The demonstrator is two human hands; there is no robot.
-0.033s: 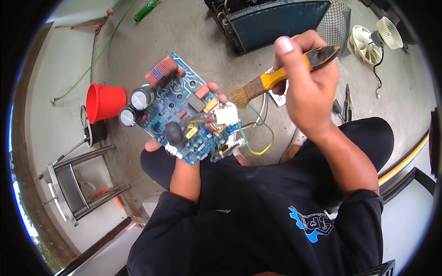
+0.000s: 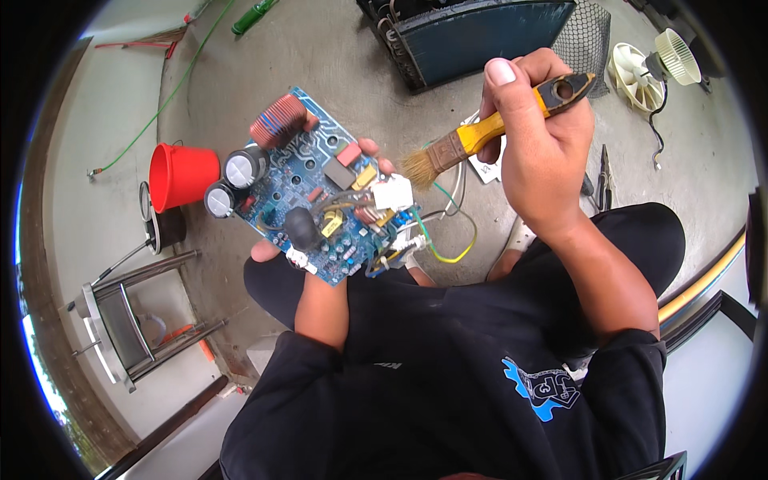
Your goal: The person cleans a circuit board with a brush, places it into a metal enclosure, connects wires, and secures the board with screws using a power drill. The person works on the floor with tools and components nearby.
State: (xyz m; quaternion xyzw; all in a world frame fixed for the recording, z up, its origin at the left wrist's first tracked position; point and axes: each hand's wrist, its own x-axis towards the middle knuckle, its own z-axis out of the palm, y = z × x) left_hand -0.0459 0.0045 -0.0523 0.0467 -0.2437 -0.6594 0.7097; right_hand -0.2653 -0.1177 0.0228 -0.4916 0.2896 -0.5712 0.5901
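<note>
A blue circuit board [image 2: 298,182] rests tilted in my left hand [image 2: 265,251], which grips it from beneath. My thumb shows at its near left edge and fingertips at its far right edge; the palm is hidden. On the board sit a copper coil [image 2: 278,122], two large round capacitors [image 2: 243,170] and a white connector block [image 2: 392,193]. Wires [image 2: 460,252] trail from its right side. In my right hand [image 2: 546,164] is a flat paintbrush [image 2: 480,134] with a yellow and black handle, its bristles beside the board's right edge, near the white block.
A red bucket [image 2: 182,178] stands left of the board. Further left is a metal-framed stool [image 2: 120,320] on its side. A dark finned unit [image 2: 488,44] lies ahead, with white fan wheels [image 2: 636,76] to its right. Pliers [image 2: 606,180] lie near my right knee.
My right hand and the paintbrush have shifted very slightly up and to the right. The circuit board in my left hand has risen a touch.
</note>
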